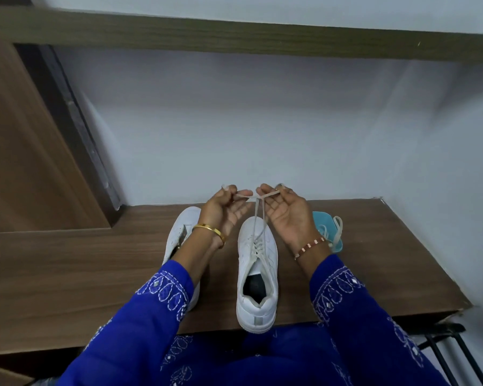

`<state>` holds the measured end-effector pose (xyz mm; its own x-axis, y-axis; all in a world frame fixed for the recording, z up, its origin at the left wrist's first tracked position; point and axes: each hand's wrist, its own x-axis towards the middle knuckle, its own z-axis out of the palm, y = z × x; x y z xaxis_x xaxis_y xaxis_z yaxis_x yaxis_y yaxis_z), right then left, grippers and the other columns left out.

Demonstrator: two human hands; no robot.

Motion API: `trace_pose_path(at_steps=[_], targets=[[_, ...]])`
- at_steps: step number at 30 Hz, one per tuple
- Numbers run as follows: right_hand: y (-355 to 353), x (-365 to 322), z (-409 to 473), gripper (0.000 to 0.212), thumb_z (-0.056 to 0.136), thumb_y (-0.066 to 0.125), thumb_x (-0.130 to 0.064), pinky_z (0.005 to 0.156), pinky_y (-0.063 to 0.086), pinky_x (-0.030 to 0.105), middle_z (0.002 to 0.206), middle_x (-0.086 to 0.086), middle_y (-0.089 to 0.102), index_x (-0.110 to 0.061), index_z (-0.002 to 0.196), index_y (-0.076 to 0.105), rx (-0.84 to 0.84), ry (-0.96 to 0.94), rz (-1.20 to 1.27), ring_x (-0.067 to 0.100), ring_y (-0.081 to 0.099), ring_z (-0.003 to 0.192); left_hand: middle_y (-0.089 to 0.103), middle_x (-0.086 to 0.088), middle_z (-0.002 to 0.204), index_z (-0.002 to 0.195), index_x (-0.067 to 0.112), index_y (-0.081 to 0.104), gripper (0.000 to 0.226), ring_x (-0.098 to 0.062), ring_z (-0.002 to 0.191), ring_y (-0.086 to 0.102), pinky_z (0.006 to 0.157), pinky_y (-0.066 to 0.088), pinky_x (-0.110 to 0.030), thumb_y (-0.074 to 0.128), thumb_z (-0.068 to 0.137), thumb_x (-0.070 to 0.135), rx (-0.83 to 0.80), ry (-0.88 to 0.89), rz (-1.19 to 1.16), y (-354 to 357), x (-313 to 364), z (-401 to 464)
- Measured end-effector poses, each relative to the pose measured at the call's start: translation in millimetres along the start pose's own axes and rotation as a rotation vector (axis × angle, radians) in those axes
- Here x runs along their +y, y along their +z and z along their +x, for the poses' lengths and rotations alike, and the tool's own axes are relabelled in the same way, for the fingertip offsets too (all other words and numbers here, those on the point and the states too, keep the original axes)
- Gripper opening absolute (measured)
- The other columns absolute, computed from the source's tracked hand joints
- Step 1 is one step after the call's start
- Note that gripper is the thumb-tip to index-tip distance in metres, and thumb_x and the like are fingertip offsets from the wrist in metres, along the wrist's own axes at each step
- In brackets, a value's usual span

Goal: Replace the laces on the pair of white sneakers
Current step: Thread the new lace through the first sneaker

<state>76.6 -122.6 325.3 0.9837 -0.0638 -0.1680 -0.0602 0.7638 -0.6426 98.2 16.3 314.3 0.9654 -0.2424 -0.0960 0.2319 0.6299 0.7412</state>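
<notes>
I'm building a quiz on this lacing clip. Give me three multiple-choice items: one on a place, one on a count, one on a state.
1. Where does the teal object lie?
A. right of the laced sneaker
B. inside it
C. on the floor

2. How many sneakers are on the table?
A. one
B. two
C. three

3. What are the hands doing?
A. resting flat
B. each pinching a lace end
C. lifting a sneaker

Key: 1 A, it sits behind the right hand. 2 B, a second sneaker lies under the left hand. 3 B, both pull the lace taut.
</notes>
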Motion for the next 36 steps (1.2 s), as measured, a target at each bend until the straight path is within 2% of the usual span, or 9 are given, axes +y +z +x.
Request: trace_pose_path(at_steps=[3, 5, 10, 14, 21, 26, 29, 33, 36], targets=[[-11, 2, -2, 0.027, 0.097, 0.036, -0.007, 0.059, 0.056, 0.028, 0.051, 0.002, 0.058, -0.01, 0.074, 0.049, 0.037, -0.032, 0.056, 0.015, 0.059, 0.049, 0.051, 0.0, 0.043, 0.071, 0.01, 0.046, 0.032, -0.015, 0.052, 0.061, 0.074, 0.052, -0.035, 0.03, 0.098, 0.007, 0.094, -0.029, -0.176, -9, -4, 0], [-23, -2, -3, 0.027, 0.097, 0.034, -0.005, 0.042, 0.043, 0.018, 0.046, -0.002, 0.044, -0.011, 0.074, 0.045, 0.085, -0.085, -0.045, 0.008, 0.042, 0.038, 0.037, 0.006, 0.04, 0.068, 0.013, 0.044, 0.032, -0.006, 0.034, 0.04, 0.049, 0.049, -0.023, 0.033, 0.099, 0.01, 0.149, -0.027, -0.039, -22, -5, 1], [-75, -15, 2, 0.023, 0.097, 0.042, -0.008, 0.035, 0.028, 0.016, 0.056, 0.0, 0.034, -0.014, 0.075, 0.05, 0.25, -0.276, -0.793, 0.002, 0.033, 0.036, 0.033, 0.004, 0.045, 0.059, 0.01, 0.05, 0.037, -0.01, 0.043, 0.031, 0.042, 0.027, -0.02, 0.043, 0.095, 0.006, 0.265, 0.181, 0.99, -78, 3, 6], [-115, -17, -1, 0.016, 0.095, 0.048, -0.013, 0.062, 0.039, 0.029, 0.068, 0.003, 0.049, -0.004, 0.084, 0.055, 0.38, -0.364, -1.348, 0.022, 0.049, 0.069, 0.05, -0.011, 0.059, 0.075, -0.007, 0.063, 0.025, -0.029, 0.067, 0.047, 0.063, 0.03, -0.03, 0.047, 0.092, 0.002, 0.234, 0.221, 1.514, -101, -5, 5], [-139, 7, -7, 0.016, 0.093, 0.047, -0.005, 0.065, 0.036, 0.027, 0.079, 0.012, 0.051, 0.004, 0.084, 0.055, 0.387, -0.379, -1.6, 0.021, 0.048, 0.074, 0.062, -0.028, 0.079, 0.075, -0.005, 0.06, 0.021, -0.038, 0.074, 0.053, 0.062, 0.028, -0.027, 0.046, 0.089, 0.002, 0.194, 0.208, 1.724, -111, -22, 6], [-161, 6, -3, 0.018, 0.09, 0.051, -0.002, 0.044, 0.044, 0.022, 0.061, 0.008, 0.06, 0.008, 0.078, 0.061, 0.459, 0.034, -1.423, 0.009, 0.054, 0.041, 0.06, -0.026, 0.111, 0.118, -0.004, 0.055, 0.03, -0.036, 0.097, 0.055, 0.081, 0.041, -0.035, 0.044, 0.092, 0.006, 0.252, 0.201, 1.75, -111, -23, 3], [-175, 11, -11, 0.028, 0.09, 0.051, -0.012, 0.076, 0.051, 0.02, 0.103, 0.015, 0.062, 0.007, 0.109, 0.061, 0.383, 0.371, -1.725, 0.008, 0.065, 0.087, 0.044, -0.026, 0.131, 0.141, -0.001, 0.026, 0.058, -0.038, 0.118, 0.045, 0.097, 0.038, -0.041, 0.049, 0.089, 0.011, 0.285, 0.122, 1.882, -99, -28, -2], [-136, 22, -18, 0.025, 0.089, 0.053, -0.018, 0.084, 0.044, 0.033, 0.104, 0.015, 0.064, 0.001, 0.102, 0.062, 0.384, -0.068, -2.017, 0.029, 0.059, 0.1, 0.05, -0.021, 0.13, 0.133, 0.0, 0.042, 0.052, -0.036, 0.119, 0.047, 0.1, 0.036, -0.039, 0.055, 0.085, 0.017, -0.055, 0.32, 1.848, -82, -52, -13], [-109, 40, -20, 0.028, 0.089, 0.054, -0.013, 0.087, 0.04, 0.026, 0.113, 0.015, 0.064, 0.0, 0.112, 0.062, 0.048, -0.133, -1.876, 0.027, 0.058, 0.106, 0.062, -0.014, 0.114, 0.124, 0.009, 0.054, 0.041, -0.031, 0.106, 0.057, 0.087, 0.042, -0.032, 0.047, 0.092, 0.033, -0.302, 0.072, 1.816, -74, -72, -22]])
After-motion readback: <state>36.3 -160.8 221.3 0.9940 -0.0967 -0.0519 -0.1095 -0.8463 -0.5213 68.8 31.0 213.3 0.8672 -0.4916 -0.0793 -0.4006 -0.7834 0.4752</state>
